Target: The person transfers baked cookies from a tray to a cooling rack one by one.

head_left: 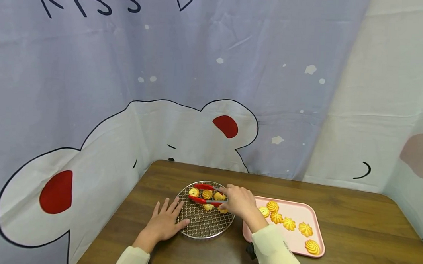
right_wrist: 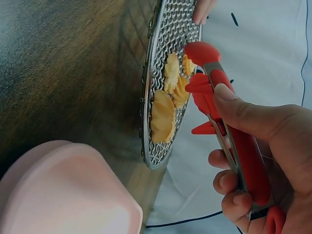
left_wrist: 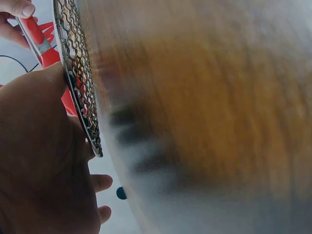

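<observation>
Red tongs [head_left: 198,200] are resting clamped in the right hand [head_left: 242,204], their tips standing apart over cookies [head_left: 207,194] to its left. The person is seemingly lining up around a cookie or letting one go; the next move is probably calling for gentle squeezing or clean releasing. Five cookies are showing on the wire rack [head_left: 204,223], just beside the left hand [head_left: 164,224], whose straight fingers are lying apart. Right of the right hand, six cookies are showing in a pink tray [head_left: 297,210].
</observation>
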Motion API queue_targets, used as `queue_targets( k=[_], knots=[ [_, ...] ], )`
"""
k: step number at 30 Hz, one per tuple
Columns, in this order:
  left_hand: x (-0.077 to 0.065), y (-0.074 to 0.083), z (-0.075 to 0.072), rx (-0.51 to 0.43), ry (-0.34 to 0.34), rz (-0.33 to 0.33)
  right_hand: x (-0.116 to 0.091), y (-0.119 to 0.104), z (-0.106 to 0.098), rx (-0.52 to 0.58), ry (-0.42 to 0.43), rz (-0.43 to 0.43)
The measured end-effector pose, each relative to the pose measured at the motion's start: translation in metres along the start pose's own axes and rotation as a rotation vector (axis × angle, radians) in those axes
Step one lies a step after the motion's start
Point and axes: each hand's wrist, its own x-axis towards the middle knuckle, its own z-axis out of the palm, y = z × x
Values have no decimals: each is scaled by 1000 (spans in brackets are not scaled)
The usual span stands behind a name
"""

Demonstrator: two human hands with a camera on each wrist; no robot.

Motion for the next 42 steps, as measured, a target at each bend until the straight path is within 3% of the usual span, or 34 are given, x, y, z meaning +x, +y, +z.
queue_targets(
  k=[14, 42],
  knots=[
    [2, -1, 1, -5, 2, -3, -18, 10, -12, 57, -38, 41],
    [3, -2, -1, 5, -11, 6, -107, 62, -61, 40, 51, 93]
  ],
)
